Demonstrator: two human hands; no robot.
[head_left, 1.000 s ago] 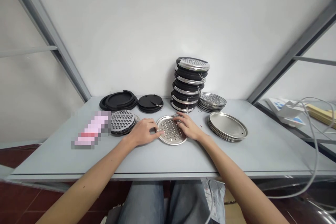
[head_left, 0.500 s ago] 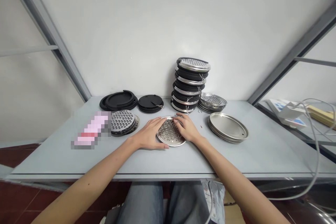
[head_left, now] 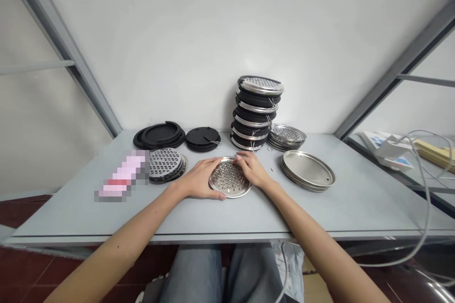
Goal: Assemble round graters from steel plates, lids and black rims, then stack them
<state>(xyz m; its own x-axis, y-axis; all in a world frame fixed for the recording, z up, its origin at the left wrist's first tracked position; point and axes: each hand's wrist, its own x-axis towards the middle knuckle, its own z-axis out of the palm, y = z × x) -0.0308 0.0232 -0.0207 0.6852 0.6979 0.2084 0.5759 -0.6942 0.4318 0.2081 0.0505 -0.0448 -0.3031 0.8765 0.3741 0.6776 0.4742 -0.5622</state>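
Note:
A round metal grater disc (head_left: 230, 179) with a raised rim lies on the table in front of me, its surface covered in small holes. My left hand (head_left: 202, 179) is wrapped around its left edge, thumb along the near rim and fingers at the far rim. Curled over the far right rim is my right hand (head_left: 251, 168), fingertips resting on the disc. Left of my hands sits a stack of perforated grey discs (head_left: 164, 163). To the right, smooth metal lids (head_left: 308, 168) are piled.
Behind stands a tall stack of black and metal grater sets (head_left: 254, 116), with more grater discs (head_left: 287, 135) beside it. Black rings (head_left: 159, 135) and black round discs (head_left: 203, 138) lie at the back left. A blurred pink item (head_left: 122, 175) is at left; a white cable (head_left: 426, 218) hangs at right.
Both hands stay on the grater disc, which has barely moved. My right fingers have shifted slightly along the rim. The whole view has drifted a little.

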